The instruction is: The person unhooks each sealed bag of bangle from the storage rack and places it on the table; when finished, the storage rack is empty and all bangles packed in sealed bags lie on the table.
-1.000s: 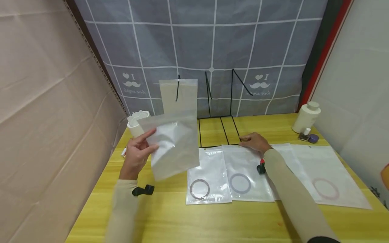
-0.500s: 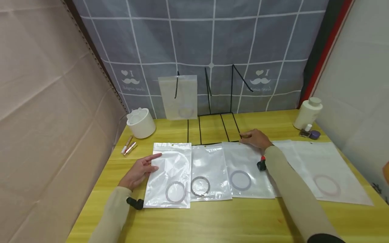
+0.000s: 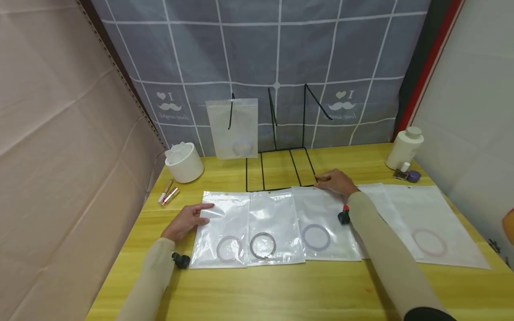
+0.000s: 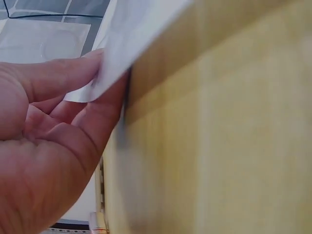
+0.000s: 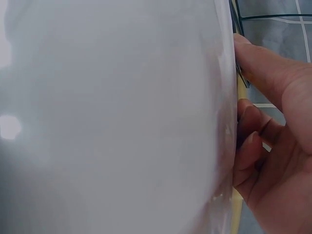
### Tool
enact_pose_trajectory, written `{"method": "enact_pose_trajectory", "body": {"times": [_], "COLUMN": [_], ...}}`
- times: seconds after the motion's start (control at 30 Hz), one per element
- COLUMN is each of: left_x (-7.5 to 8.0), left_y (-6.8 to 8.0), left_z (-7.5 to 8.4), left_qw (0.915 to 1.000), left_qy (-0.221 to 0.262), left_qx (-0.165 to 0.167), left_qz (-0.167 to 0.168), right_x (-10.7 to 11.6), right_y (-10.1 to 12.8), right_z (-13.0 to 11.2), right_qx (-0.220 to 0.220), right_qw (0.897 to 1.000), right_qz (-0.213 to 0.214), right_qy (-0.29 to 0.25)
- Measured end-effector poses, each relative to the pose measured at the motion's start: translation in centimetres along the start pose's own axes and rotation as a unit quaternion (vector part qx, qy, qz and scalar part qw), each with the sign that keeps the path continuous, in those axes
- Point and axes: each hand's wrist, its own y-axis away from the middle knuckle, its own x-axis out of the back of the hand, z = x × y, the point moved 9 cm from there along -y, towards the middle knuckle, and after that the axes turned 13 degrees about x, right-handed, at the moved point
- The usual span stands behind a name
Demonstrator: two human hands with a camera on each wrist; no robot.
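Observation:
My left hand (image 3: pixel 186 223) pinches the left edge of a clear-white zip bag (image 3: pixel 221 218) with a ring-shaped bangle in it; the bag lies on the table. The left wrist view has its edge between thumb and fingers. A second bag (image 3: pixel 277 214) and a third bag (image 3: pixel 313 207), each with a bangle, lie alongside to the right. My right hand (image 3: pixel 336 182) grips the front right corner of a black wire rack (image 3: pixel 304 117), its wrist above the third bag. On the rack's left hook hangs another bag (image 3: pixel 225 133).
More large white bags (image 3: pixel 437 214) lie at the right. A white pot (image 3: pixel 186 165) and lipstick-like tubes (image 3: pixel 169 196) stand or lie at the left. A white bottle (image 3: pixel 403 147), a small bottle (image 3: pixel 400 173) and a purple lid (image 3: pixel 413 177) are at the back right.
My left hand has brought the bag down from in front of the hanging bag to the table, then shifted it slightly against the second bag. The right hand stays at the rack corner.

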Motion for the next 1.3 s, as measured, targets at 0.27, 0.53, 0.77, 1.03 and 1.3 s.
{"method": "enact_pose_trajectory", "body": {"times": [0.27, 0.53, 0.77, 1.03, 1.3], "left_x": [-0.4, 0.1, 0.4, 3.4, 5.4], "left_y": [0.4, -0.5, -0.9, -2.6, -4.2], "left_z": [2.6, 2.6, 3.4, 11.3, 17.9], "left_qw": [0.9907, 0.9819, 0.9805, 0.9769, 0.957], "left_qy": [-0.115, -0.172, -0.188, -0.107, 0.02], "left_qx": [-0.057, -0.036, -0.039, -0.15, -0.221], "left_qz": [0.045, 0.071, 0.043, 0.108, 0.187], "right_x": [0.7, 1.6, 1.8, 1.5, 0.0], "right_y": [0.0, 0.0, -0.1, 0.2, 0.1], "right_z": [-0.2, -0.3, -0.2, 0.3, 0.5], "right_qx": [-0.001, 0.003, 0.009, -0.002, 0.002], "right_qw": [1.0, 1.0, 1.0, 1.0, 1.0], "right_qz": [0.005, 0.011, 0.014, 0.023, 0.023], "right_qy": [-0.004, 0.019, 0.023, 0.001, 0.005]}}
